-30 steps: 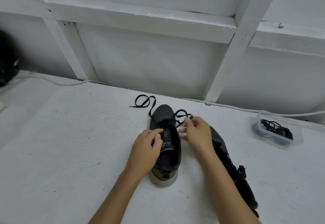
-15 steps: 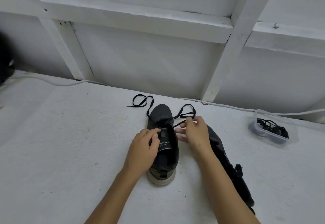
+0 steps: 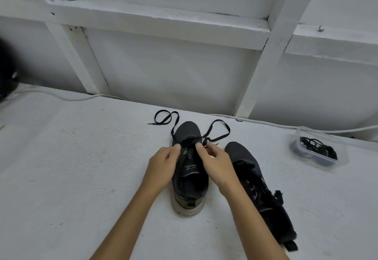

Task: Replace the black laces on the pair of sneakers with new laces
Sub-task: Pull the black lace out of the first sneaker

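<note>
A: You're at a rough white-painted table [image 3: 61,178] against a white framed wall. At nine o'clock of centre, what is your left hand [image 3: 163,165] doing?

B: Its fingers are curled on the left side of the dark grey knit sneaker with the pale sole [image 3: 189,180], fingertips at the low eyelets. I judge it's bracing the upper.

A: And at twelve o'clock?

B: The flat black lace [image 3: 219,129] loops past the toe, both ends free.

A: Your right hand [image 3: 216,163]?

B: Wrist angled inward, it pinches that lace just beside the tongue. Draw each crossing out evenly; don't yank.

A: Further right?

B: The second dark sneaker [image 3: 259,186] lies on its side at three o'clock, and a clear plastic tub holding black laces [image 3: 319,149] sits at two.
</note>
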`<state>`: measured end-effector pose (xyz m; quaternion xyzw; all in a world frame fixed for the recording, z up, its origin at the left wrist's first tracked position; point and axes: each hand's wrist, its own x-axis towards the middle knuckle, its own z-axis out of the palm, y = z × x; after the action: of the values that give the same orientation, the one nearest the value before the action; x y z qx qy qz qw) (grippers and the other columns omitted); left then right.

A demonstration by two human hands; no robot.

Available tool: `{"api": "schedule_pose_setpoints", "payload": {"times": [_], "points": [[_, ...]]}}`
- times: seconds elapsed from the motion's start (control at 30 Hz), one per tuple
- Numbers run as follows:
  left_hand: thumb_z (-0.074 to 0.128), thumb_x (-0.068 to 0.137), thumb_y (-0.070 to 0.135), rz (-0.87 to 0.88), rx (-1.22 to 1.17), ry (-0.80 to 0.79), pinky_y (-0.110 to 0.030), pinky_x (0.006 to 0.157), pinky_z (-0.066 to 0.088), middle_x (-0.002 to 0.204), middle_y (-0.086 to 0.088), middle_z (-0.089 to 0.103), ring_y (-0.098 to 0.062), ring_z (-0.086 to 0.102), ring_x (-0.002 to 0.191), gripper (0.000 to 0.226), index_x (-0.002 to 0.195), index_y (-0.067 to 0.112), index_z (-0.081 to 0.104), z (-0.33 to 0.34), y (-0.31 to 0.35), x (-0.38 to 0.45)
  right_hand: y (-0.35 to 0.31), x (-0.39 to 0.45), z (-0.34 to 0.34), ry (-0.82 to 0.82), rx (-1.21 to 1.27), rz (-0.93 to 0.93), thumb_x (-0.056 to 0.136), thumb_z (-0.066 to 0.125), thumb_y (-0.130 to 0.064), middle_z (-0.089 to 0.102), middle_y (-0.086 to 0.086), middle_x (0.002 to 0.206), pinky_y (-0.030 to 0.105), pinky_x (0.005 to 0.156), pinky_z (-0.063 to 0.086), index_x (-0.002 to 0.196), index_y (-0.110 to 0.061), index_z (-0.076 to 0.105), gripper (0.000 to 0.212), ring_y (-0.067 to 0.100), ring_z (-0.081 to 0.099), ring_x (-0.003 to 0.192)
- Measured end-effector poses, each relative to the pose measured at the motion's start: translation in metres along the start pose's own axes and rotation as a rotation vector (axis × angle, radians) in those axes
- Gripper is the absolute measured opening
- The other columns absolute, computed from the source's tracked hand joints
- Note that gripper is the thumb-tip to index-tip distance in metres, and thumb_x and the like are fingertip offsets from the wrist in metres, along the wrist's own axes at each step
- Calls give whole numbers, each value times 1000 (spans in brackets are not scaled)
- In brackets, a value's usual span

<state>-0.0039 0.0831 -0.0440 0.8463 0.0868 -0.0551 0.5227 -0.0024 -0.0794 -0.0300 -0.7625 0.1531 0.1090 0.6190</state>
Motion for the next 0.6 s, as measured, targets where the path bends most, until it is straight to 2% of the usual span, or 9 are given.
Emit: {"api": "schedule_pose_setpoints", "payload": {"times": [0.07, 0.13, 0.2, 0.27, 0.3, 0.37, 0.43, 0.5, 0.6], "points": [[53, 100, 37, 16, 115, 6, -21, 83, 41, 107, 6, 65, -10, 59, 97, 23, 107, 25, 71, 1, 1, 10, 5, -10, 4, -5, 64, -47, 93, 64, -52, 70, -17, 111, 13, 77, 47, 105, -38, 53, 22, -5, 64, 96], [62, 96, 32, 31, 163, 33, -18, 84, 39, 108, 5, 64, -8, 58, 94, 26, 119, 24, 71, 2, 3, 17, 10, -19, 9, -16, 58, -116, 97, 60, -44, 72, -21, 100, 13, 79, 49, 98, -39, 63, 6, -5, 66, 91], [70, 91, 31, 75, 148, 70, -18, 84, 42, 102, 5, 66, -6, 60, 91, 23, 112, 25, 75, 4, 3, 22, 15, -25, 11, -8, 34, -165, 100, 56, -44, 72, -26, 99, 15, 86, 50, 108, -40, 69, 15, -5, 66, 98], [74, 87, 28, 127, 148, 90, -16, 81, 44, 95, 9, 67, -2, 61, 87, 13, 100, 26, 78, 6, 3, 24, 15, -29, 13, 6, 32, -182, 102, 53, -42, 70, -33, 97, 7, 82, 45, 105, -34, 67, 16, -8, 62, 104], [74, 87, 25, 152, 160, 96, -15, 79, 44, 92, 10, 67, -1, 61, 85, 8, 95, 25, 78, 6, 3, 25, 15, -30, 14, 6, 24, -194, 104, 51, -40, 65, -39, 103, 7, 79, 45, 104, -31, 64, 15, -10, 57, 108], [69, 91, 21, 221, 236, 101, -19, 77, 45, 89, 10, 65, -4, 59, 82, 4, 90, 22, 73, 9, 4, 29, 14, -32, 14, 9, 21, -196, 105, 48, -38, 50, -40, 116, 13, 86, 45, 101, -35, 63, 16, -10, 44, 116], [57, 97, 19, 284, 362, 66, -29, 76, 46, 88, 7, 61, -13, 58, 82, 7, 94, 18, 63, 10, 8, 33, 17, -32, 15, 5, 8, -185, 106, 45, -41, 58, -36, 121, 15, 88, 45, 117, -48, 62, 21, -10, 48, 119], [45, 102, 21, 306, 470, 20, -35, 69, 43, 84, 4, 60, -21, 58, 78, 9, 100, 17, 53, 7, 15, 38, 22, -30, 16, 28, -12, -174, 104, 44, -48, 55, -38, 128, 5, 91, 38, 142, -38, 53, 40, -17, 49, 122], [40, 105, 24, 316, 477, -54, -33, 62, 40, 77, 3, 59, -22, 58, 73, 9, 102, 19, 47, -2, 22, 45, 26, -30, 17, 60, -38, -175, 104, 44, -49, 51, -42, 121, 3, 91, 33, 148, -32, 49, 48, -27, 46, 110]]}}
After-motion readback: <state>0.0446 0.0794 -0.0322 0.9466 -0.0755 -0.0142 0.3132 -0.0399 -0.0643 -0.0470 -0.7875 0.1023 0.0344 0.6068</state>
